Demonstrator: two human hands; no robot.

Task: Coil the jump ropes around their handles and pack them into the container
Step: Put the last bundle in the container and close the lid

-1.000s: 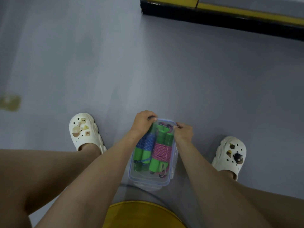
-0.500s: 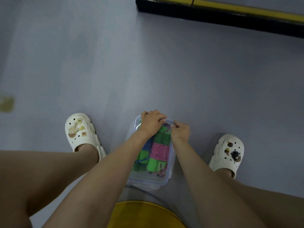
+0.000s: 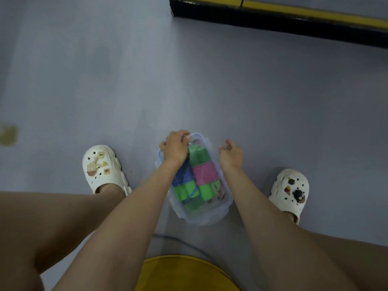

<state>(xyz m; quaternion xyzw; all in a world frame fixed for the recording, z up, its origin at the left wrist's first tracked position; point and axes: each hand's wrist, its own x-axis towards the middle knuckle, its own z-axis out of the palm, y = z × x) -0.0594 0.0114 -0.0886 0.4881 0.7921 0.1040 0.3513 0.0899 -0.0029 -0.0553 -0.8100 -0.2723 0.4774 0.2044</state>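
A yellow round seat (image 3: 189,274) is seen at the near edge. A thin blue cord (image 3: 180,241) lies on the grey floor (image 3: 252,101) just beyond it; whether it is an unpacked rope cannot be told. Further out, a clear container (image 3: 229,203) is set on the floor. Two coiled jump ropes with green handles are packed inside, a blue rope (image 3: 184,175) beside a pink rope (image 3: 206,172). The container's far left corner is gripped by the left hand (image 3: 175,148), fingers curled over the rim. The right hand (image 3: 231,156) is held just beside the right wall, loosely curled, holding nothing. If lifted by that one corner, the container could be tipped and the coils loosened.
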